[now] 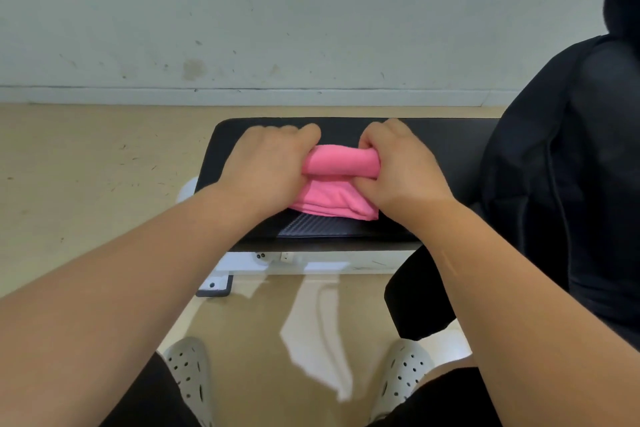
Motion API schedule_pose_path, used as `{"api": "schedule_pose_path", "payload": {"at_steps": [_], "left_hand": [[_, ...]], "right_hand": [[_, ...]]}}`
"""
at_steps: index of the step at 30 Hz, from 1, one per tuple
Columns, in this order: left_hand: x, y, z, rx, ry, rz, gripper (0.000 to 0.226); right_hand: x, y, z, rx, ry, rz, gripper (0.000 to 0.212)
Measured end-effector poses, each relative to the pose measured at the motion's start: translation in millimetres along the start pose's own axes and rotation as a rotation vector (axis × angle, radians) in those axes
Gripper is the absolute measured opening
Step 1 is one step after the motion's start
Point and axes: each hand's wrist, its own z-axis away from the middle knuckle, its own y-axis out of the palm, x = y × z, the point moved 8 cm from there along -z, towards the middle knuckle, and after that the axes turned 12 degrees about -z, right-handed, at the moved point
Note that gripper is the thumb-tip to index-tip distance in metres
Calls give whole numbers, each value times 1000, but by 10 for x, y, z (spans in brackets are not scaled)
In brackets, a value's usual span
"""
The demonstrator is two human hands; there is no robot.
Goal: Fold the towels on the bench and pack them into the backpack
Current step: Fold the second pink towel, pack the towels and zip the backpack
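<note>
The pink towel lies near the middle of the black bench, partly folded: a flat layered stack towards the front edge, with a thick roll of cloth lifted over it. The left hand grips the roll's left end and the right hand its right end, the fingers of both curled and clamped on the cloth. The black backpack stands at the bench's right end, near the right hand; whether it is open cannot be told. The likeliest trouble is a skewed fold. If one hand lays its end down ahead of the other, the edges will not meet and the layers beneath may slide. A loose bundle could also spring open on its way to the backpack — soft cloth holds no crease.
</note>
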Motion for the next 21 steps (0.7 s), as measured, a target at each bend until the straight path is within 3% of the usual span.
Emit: {"api": "schedule_pose_path", "payload": {"at_steps": [4, 8, 11, 13, 16, 21], "left_hand": [[-61, 187, 254, 38, 27, 119, 56], [-170, 338, 559, 196, 14, 144, 74], [-214, 492, 723, 280, -30, 223, 73], [-232, 535, 755, 298, -26, 215, 76], [-212, 577, 764, 294, 1, 205, 77], [-137, 494, 689, 332, -81, 391, 73]], "right_hand": [[39, 79, 189, 128, -29, -91, 48], [40, 26, 281, 114, -7, -32, 55], [247, -16, 262, 52, -66, 1, 49], [362, 55, 212, 48, -64, 85, 57], [158, 370, 153, 199, 128, 252, 61], [-168, 543, 211, 231, 260, 81, 66]]}}
